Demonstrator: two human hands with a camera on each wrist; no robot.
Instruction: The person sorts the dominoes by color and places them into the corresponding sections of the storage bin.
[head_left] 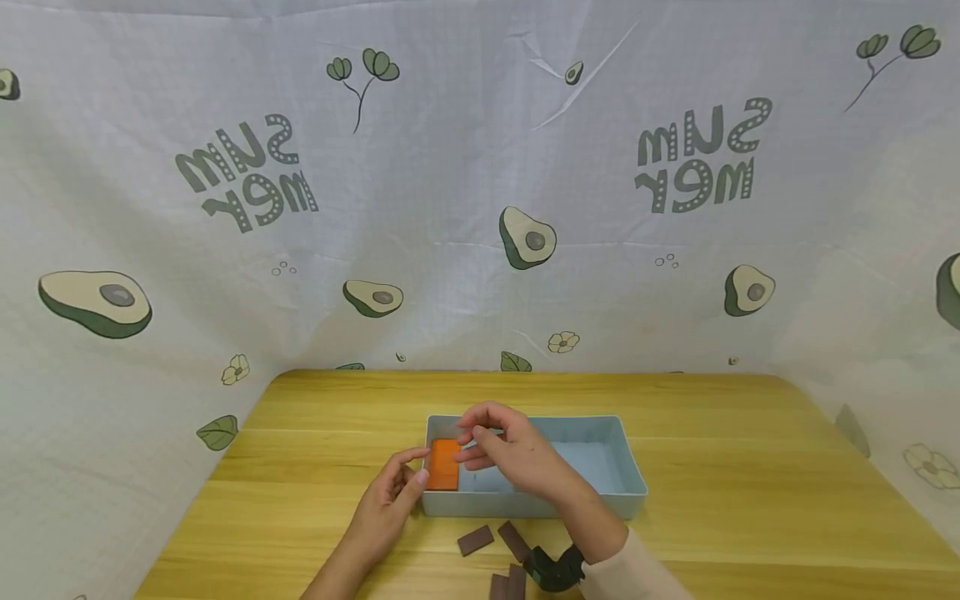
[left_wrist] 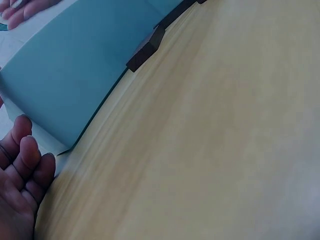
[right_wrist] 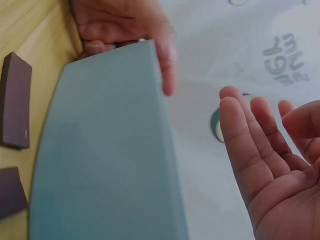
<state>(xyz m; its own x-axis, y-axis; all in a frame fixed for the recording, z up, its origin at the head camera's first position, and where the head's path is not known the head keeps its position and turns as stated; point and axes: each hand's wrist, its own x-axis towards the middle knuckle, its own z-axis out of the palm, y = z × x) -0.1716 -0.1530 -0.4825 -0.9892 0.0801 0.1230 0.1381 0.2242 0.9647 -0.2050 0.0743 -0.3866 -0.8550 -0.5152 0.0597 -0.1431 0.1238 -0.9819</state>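
A light blue rectangular box (head_left: 532,503) sits on the table, long side toward me. Inside its left end lies a flat orange rectangular piece (head_left: 443,465). My left hand (head_left: 384,504) is at the box's left end, thumb and index finger right at the rim by the near corner. Its other fingers (left_wrist: 31,159), loosely bent, are beside the outer end wall in the left wrist view. Over the box's left part, my right hand (head_left: 513,454) hovers with relaxed, spread fingers and nothing between them. In the right wrist view its fingers (right_wrist: 237,132) show above the rim.
Several dark brown flat blocks (head_left: 476,541) lie on the wooden table (head_left: 720,483) in front of the box. A black device (head_left: 555,570) is at my right wrist. Behind the table hangs a white cloth (head_left: 450,167) printed with avocados.
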